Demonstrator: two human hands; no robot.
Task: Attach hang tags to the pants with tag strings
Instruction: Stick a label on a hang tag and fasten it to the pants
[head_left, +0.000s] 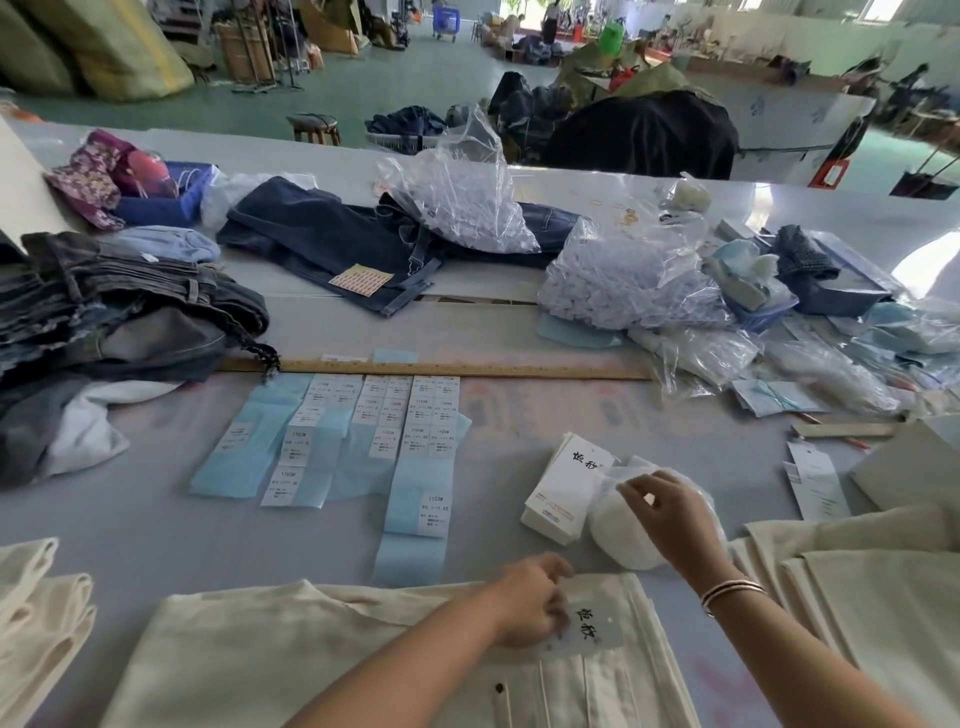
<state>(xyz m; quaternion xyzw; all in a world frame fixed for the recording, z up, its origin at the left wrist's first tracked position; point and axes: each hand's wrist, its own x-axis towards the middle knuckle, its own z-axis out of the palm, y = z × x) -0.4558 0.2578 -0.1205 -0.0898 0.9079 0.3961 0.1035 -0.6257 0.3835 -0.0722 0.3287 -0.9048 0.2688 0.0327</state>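
Left hand (532, 597) is down on the cream pants (322, 660), fingers curled and pinching the near edge of a hang tag (597, 626) that lies flat on the cloth just to its right, printed side up. Right hand (670, 514) is out ahead of it, over a white bundle of strings (623, 535) in a thin bag, fingertips bunched as if picking at one; whether a string is already between them is too fine to tell. Just left of that hand sits the tag stack (563, 499), touching the bundle.

So this looks like the fetch-a-string step: tag placed and held, string not yet on it. Next move, by my reading, calls for drawing a single string free without dragging out its neighbours, bringing it back to the left hand, and threading it through the tag's hole and a loop on the pants. The left hand needs to keep the tag steady meanwhile.

Beyond both hands, label strips (415, 431) lie on the surface (130, 519).
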